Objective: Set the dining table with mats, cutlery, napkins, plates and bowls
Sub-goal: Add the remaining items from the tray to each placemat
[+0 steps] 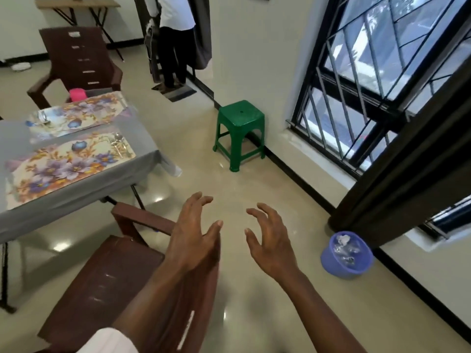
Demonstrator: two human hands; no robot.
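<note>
Left hand, right hand: both are hovering empty, fingers spread. Near mat is carrying cutlery; napkins, probably next, are wanting square placing alongside.

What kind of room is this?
Probably a home dining room: a table with a grey cloth, flowery mats with cutlery laid on them, and brown chairs beside it.
</note>
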